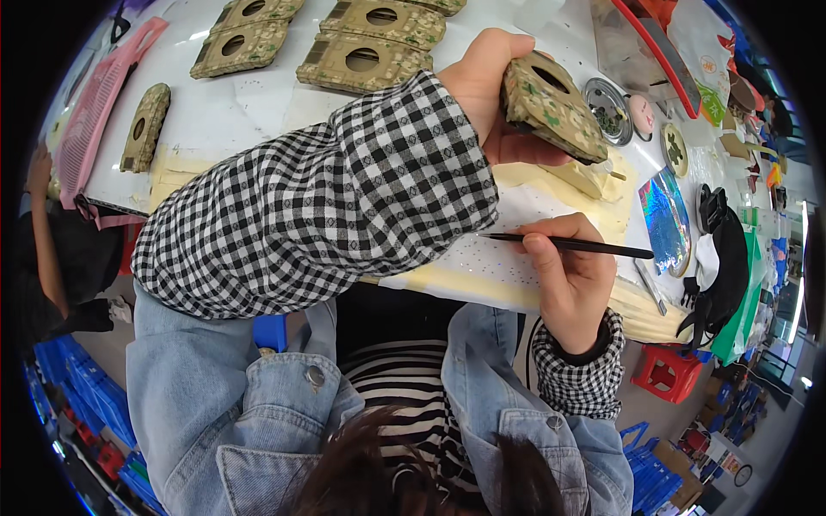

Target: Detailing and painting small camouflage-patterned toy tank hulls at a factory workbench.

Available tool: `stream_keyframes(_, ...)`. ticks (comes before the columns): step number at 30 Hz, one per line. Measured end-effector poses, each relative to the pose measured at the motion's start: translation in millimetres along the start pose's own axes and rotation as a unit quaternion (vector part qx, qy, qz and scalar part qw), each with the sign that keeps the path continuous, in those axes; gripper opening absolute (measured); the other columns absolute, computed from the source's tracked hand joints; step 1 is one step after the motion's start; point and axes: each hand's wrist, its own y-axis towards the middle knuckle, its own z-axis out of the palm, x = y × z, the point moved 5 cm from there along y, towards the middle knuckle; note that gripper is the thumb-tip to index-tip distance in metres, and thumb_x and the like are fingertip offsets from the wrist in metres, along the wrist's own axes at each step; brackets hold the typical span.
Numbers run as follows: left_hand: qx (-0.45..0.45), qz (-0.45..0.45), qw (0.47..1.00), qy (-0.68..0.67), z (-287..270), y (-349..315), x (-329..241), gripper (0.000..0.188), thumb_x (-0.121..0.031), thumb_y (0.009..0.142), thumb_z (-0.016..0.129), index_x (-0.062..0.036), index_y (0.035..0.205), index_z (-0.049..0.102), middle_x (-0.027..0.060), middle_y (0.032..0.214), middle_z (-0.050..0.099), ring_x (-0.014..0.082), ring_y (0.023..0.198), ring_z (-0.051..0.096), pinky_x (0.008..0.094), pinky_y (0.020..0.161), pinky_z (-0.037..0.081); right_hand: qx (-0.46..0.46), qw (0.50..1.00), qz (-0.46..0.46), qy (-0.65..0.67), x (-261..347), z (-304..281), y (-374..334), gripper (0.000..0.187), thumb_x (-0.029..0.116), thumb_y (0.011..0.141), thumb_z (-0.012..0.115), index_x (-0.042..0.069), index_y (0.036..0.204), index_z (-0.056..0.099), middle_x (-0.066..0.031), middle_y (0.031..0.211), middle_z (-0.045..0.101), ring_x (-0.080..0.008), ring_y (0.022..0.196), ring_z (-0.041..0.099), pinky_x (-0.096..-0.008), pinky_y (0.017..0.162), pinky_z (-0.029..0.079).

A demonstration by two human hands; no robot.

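My left hand [492,90] is raised over the table and closed around a camouflage model tank hull [555,107], tilted, with a round hole in its top. Lower and to the right, my right hand [575,279] pinches a thin black paintbrush [594,247]. The brush lies nearly level, its fine tip pointing left, close to my left cuff and apart from the hull. Beneath it is a white paper sheet [482,267] scattered with tiny specks.
More camouflage hulls [361,62] stand at the back, and one [145,129] sits far left by a pink basket [101,116]. To the right are a metal dish [608,112], a round camouflage piece [674,150], a shiny holographic sheet [664,219] and a slim metal tool [650,286].
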Motion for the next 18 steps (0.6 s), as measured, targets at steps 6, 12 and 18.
stream_keyframes(6,0.002,-0.003,1.000,0.002,1.1,-0.7,-0.4,0.050,-0.042,0.087,0.036,0.0021,0.110,0.045,0.0193,0.101,0.058,0.0283,0.086,0.064,0.0329,0.065,0.060,0.002,1.000,-0.008,-0.002,0.7,0.9,0.8,0.010,0.005,0.083,0.063,-0.004,0.084,0.060,-0.0076,0.076,0.063,-0.0100,0.067,0.058,-0.0203,0.061,0.047)
stream_keyframes(12,0.000,-0.002,1.000,0.001,0.9,-0.4,0.3,0.050,-0.042,0.088,0.036,0.0014,0.111,0.044,0.0193,0.101,0.058,0.0288,0.087,0.064,0.0333,0.065,0.060,0.000,1.000,-0.005,0.006,0.0,1.1,0.4,0.010,0.005,0.083,0.063,-0.004,0.084,0.060,-0.0078,0.076,0.063,-0.0101,0.067,0.058,-0.0205,0.061,0.047)
stream_keyframes(18,-0.001,0.005,1.000,0.011,1.8,-1.3,0.0,0.049,-0.042,0.088,0.035,0.0006,0.112,0.043,0.0197,0.102,0.057,0.0290,0.087,0.064,0.0333,0.066,0.060,0.003,1.000,-0.008,0.001,-1.5,0.8,0.6,0.011,0.006,0.083,0.063,-0.004,0.084,0.060,-0.0077,0.076,0.063,-0.0102,0.067,0.058,-0.0206,0.062,0.047)
